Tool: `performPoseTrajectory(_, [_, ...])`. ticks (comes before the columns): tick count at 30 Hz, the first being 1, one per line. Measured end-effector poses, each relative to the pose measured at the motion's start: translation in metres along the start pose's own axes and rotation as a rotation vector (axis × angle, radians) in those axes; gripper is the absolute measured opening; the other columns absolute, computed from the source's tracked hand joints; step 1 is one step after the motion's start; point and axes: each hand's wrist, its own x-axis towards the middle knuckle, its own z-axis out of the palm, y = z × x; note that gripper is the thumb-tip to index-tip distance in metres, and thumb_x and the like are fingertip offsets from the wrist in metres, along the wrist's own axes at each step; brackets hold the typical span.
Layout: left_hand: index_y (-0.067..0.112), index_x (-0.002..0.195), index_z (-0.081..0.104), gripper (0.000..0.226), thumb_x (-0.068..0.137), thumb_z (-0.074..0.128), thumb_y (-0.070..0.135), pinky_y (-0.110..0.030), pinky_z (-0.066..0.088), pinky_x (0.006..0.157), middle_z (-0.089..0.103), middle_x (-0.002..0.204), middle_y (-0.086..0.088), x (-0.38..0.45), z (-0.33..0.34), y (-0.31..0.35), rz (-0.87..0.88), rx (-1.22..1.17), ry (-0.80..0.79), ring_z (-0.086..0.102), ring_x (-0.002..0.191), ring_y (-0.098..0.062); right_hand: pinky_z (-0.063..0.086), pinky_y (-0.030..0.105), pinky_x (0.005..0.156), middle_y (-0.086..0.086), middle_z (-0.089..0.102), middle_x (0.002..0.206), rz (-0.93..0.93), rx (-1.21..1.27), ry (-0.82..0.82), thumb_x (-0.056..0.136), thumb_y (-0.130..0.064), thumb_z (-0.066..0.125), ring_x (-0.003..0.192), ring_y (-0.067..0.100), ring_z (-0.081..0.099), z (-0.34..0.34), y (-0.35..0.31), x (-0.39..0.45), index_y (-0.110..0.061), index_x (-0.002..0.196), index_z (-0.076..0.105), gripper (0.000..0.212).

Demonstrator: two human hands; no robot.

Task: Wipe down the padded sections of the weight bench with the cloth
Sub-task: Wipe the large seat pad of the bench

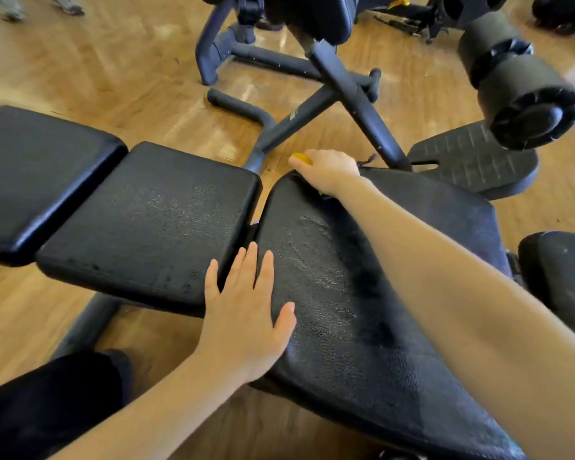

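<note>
Wiping is under way on the black textured vinyl seat pad (362, 293) of my desk. My right hand (326, 172) grips a small yellow cloth (301, 159) at the pad's far edge; my left hand (246, 310) lies flat, fingers straight, bracing the near corner. Next, I judge, comes the neighbouring black middle pad (153, 224).

The left hand (246, 310) lies flat, palm down, fingers straight and slightly spread, thumb out to the right, its forearm coming up from the lower left. The right arm stretches forward, and the right hand (329, 171) curls downward, knuckles up.
</note>
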Motion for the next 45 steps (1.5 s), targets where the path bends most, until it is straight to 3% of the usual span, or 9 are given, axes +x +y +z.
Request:
performPoseTrajectory(7, [0.018, 0.149, 0.008, 0.085, 0.075, 0.004, 0.060, -0.041, -0.017, 0.108, 0.004, 0.157, -0.006, 0.001, -0.002, -0.001, 0.001, 0.001, -0.016, 0.001, 0.144, -0.016, 0.046, 0.038, 0.079, 0.002, 0.061, 0.092, -0.111, 0.085, -0.006, 0.094, -0.053, 0.032, 0.091, 0.026, 0.058, 0.007, -0.011, 0.000, -0.014, 0.093, 0.056, 0.045])
performPoseTrajectory(13, [0.009, 0.140, 0.038, 0.074, 0.083, 0.025, 0.054, -0.044, -0.001, 0.107, 0.036, 0.146, -0.014, 0.001, 0.003, -0.004, 0.010, 0.046, -0.050, 0.035, 0.135, -0.026, 0.045, 0.039, 0.080, 0.010, 0.066, 0.101, 0.153, 0.095, 0.122, 0.090, -0.056, 0.037, 0.097, 0.032, 0.059, -0.009, 0.066, -0.023, -0.018, 0.108, 0.058, 0.047])
performPoseTrajectory(19, [0.004, 0.131, 0.050, 0.069, 0.082, 0.032, 0.049, -0.047, 0.008, 0.103, 0.049, 0.135, -0.019, 0.000, 0.003, -0.002, 0.006, 0.087, -0.030, 0.049, 0.123, -0.031, 0.039, 0.035, 0.069, 0.008, 0.057, 0.078, 0.359, 0.234, 0.209, 0.093, -0.047, 0.039, 0.086, 0.034, 0.060, -0.025, 0.166, -0.077, -0.014, 0.098, 0.057, 0.038])
performPoseTrajectory(24, [0.003, 0.129, 0.052, 0.069, 0.081, 0.033, 0.049, -0.047, 0.009, 0.103, 0.050, 0.133, -0.020, 0.000, 0.004, -0.002, -0.004, 0.099, -0.016, 0.051, 0.122, -0.032, 0.034, 0.031, 0.074, 0.007, 0.059, 0.093, 0.446, 0.358, 0.351, 0.094, -0.043, 0.042, 0.089, 0.023, 0.052, -0.019, 0.181, -0.102, -0.015, 0.114, 0.058, 0.038])
performPoseTrajectory(29, [0.004, 0.129, 0.052, 0.069, 0.081, 0.032, 0.050, -0.047, 0.010, 0.103, 0.051, 0.133, -0.019, -0.001, 0.004, 0.000, -0.010, 0.077, -0.009, 0.051, 0.122, -0.030, 0.040, 0.042, 0.089, 0.022, 0.060, 0.116, 0.598, 0.204, 0.300, 0.095, -0.045, 0.029, 0.107, 0.039, 0.054, -0.025, 0.173, -0.086, -0.008, 0.118, 0.054, 0.051])
performPoseTrajectory(33, [0.005, 0.130, 0.051, 0.068, 0.081, 0.032, 0.050, -0.046, 0.009, 0.104, 0.050, 0.135, -0.018, 0.000, 0.004, 0.000, -0.011, 0.070, 0.003, 0.050, 0.123, -0.029, 0.041, 0.040, 0.085, 0.020, 0.063, 0.110, 0.498, 0.111, 0.217, 0.094, -0.043, 0.026, 0.101, 0.037, 0.056, -0.027, 0.132, -0.063, -0.010, 0.109, 0.057, 0.047])
performPoseTrajectory(37, [0.007, 0.132, 0.049, 0.069, 0.082, 0.031, 0.051, -0.046, 0.007, 0.104, 0.047, 0.137, -0.017, -0.001, 0.004, -0.001, -0.014, 0.063, -0.006, 0.048, 0.126, -0.028, 0.040, 0.037, 0.081, 0.013, 0.064, 0.107, 0.188, 0.026, 0.172, 0.093, -0.045, 0.032, 0.100, 0.035, 0.057, -0.005, 0.041, -0.032, -0.015, 0.101, 0.061, 0.042])
performPoseTrajectory(40, [0.007, 0.131, 0.050, 0.069, 0.081, 0.033, 0.051, -0.047, 0.009, 0.103, 0.050, 0.135, -0.017, 0.000, 0.005, -0.001, -0.016, 0.068, 0.001, 0.050, 0.123, -0.028, 0.038, 0.040, 0.092, 0.006, 0.062, 0.117, 0.031, 0.053, 0.141, 0.094, -0.046, 0.033, 0.107, 0.030, 0.055, 0.012, -0.002, -0.018, -0.019, 0.113, 0.059, 0.042])
performPoseTrajectory(45, [0.006, 0.130, 0.051, 0.068, 0.081, 0.034, 0.050, -0.047, 0.010, 0.103, 0.050, 0.135, -0.018, 0.000, 0.005, -0.004, -0.002, 0.084, 0.009, 0.050, 0.123, -0.029, 0.039, 0.040, 0.099, 0.005, 0.057, 0.128, -0.103, 0.074, 0.066, 0.093, -0.046, 0.041, 0.116, 0.027, 0.051, 0.006, 0.014, -0.019, -0.022, 0.126, 0.052, 0.042])
